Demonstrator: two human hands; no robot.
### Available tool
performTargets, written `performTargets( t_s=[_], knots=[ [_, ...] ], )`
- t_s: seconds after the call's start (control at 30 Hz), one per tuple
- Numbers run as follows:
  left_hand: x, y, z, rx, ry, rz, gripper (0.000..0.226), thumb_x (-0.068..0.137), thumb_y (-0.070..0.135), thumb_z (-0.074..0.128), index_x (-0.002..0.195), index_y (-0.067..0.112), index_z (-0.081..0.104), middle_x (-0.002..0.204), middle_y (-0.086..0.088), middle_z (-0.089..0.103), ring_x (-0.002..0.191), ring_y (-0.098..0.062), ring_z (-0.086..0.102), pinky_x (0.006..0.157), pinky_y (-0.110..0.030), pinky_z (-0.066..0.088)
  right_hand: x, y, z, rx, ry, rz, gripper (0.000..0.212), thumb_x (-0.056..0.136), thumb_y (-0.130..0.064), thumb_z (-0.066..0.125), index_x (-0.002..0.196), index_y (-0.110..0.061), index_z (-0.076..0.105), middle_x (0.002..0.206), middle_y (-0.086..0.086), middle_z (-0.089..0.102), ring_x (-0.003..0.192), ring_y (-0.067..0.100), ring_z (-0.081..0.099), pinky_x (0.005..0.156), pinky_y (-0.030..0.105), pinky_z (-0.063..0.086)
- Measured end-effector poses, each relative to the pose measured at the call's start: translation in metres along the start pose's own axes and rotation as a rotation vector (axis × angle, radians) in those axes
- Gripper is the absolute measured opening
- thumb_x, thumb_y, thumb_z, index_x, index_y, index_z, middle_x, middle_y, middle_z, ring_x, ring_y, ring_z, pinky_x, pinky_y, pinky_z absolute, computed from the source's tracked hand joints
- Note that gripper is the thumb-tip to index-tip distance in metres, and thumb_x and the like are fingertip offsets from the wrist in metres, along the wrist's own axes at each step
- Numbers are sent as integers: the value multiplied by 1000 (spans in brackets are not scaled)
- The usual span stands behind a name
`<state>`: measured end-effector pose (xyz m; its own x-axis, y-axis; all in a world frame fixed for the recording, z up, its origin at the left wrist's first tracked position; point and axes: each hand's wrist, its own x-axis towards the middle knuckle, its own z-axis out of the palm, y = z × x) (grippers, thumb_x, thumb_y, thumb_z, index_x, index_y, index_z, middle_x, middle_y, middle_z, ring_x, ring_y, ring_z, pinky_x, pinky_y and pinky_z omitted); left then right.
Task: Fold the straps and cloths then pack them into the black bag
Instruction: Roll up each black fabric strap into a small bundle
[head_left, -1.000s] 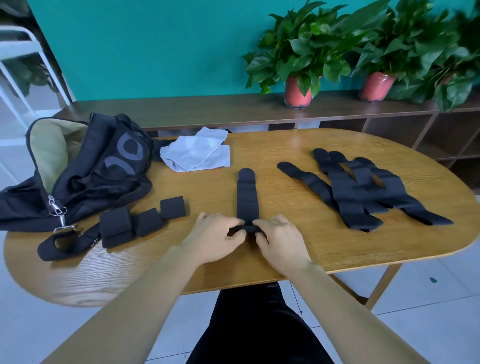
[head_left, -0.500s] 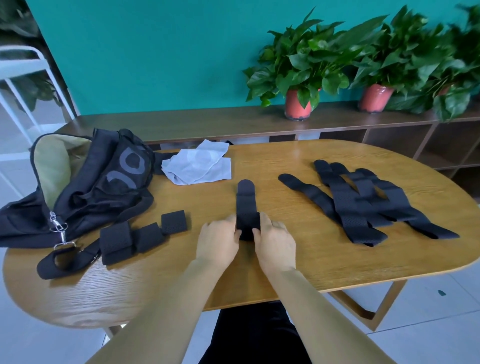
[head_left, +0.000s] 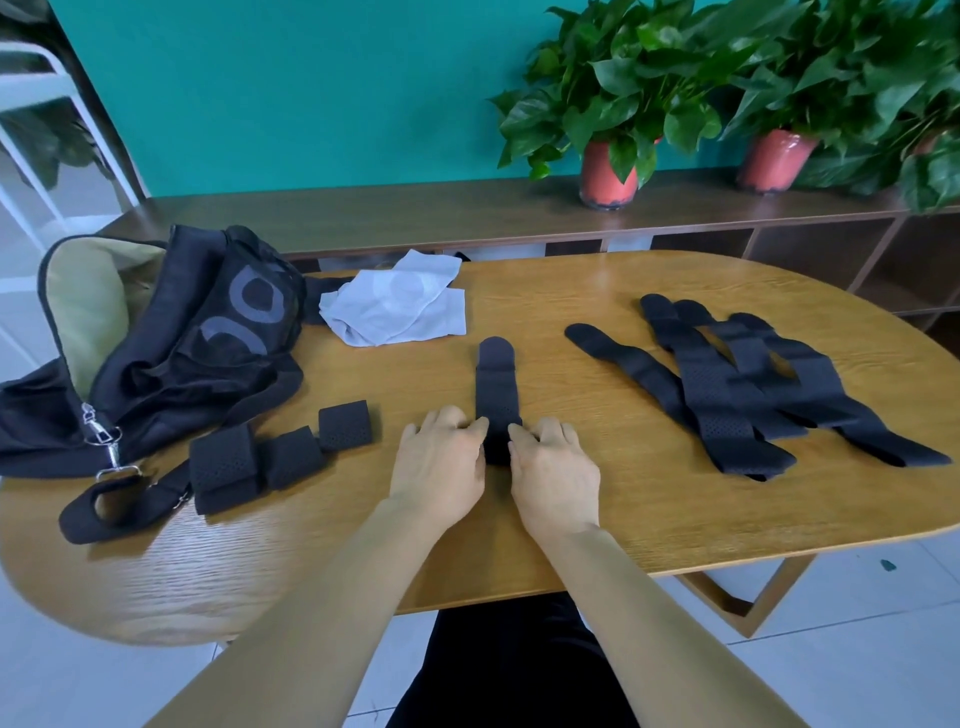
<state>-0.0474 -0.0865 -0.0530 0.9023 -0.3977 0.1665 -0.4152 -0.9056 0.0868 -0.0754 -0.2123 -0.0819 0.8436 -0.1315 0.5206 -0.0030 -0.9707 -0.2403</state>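
A black strap (head_left: 496, 384) lies lengthwise on the wooden table (head_left: 649, 525), its near end rolled up between my hands. My left hand (head_left: 441, 462) and my right hand (head_left: 550, 462) press on either side of that rolled end, fingers on it. Three folded black straps (head_left: 275, 452) sit to the left. A heap of unfolded black straps (head_left: 727, 384) lies at the right. A pale grey cloth (head_left: 395, 306) lies at the back, beside the open black bag (head_left: 171, 338) on the table's left end.
The bag's shoulder strap with a metal clip (head_left: 104, 441) trails along the near-left table edge. Behind the table runs a low wooden shelf (head_left: 467, 213) with potted plants (head_left: 608, 104). A white chair frame (head_left: 31, 130) stands at far left.
Both hands have moved away from me along the strap, rolling its near end further up, so the flat part looks shorter. The camera view has shifted slightly.
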Motion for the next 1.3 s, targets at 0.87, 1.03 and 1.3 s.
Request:
performTargets(
  t_s=[0.87,1.03,1.3],
  knots=[
    [-15,0,-16,-423,-94,-63,41,97,22,48,138,19,47,110,-2,65,97,-20,61,85,-29,49,-4,5,-28,297,-253,106,34,94,-16,47,128,-16,52,99,5,66,89,21,60,74,29,48],
    [-6,5,-3,-423,77,-218,13,95,23,55,105,15,56,99,-2,67,90,-20,63,77,-33,53,6,-5,-13,247,-174,207,30,97,-23,48,125,-13,52,99,6,65,93,22,59,74,31,49],
    [4,2,6,-282,103,-156,41,99,27,49,137,16,45,110,-4,66,98,-20,64,79,-28,51,9,-11,6,50,-6,132,20,70,-6,78,88,-5,68,68,5,65,66,24,61,46,26,45]
  ],
)
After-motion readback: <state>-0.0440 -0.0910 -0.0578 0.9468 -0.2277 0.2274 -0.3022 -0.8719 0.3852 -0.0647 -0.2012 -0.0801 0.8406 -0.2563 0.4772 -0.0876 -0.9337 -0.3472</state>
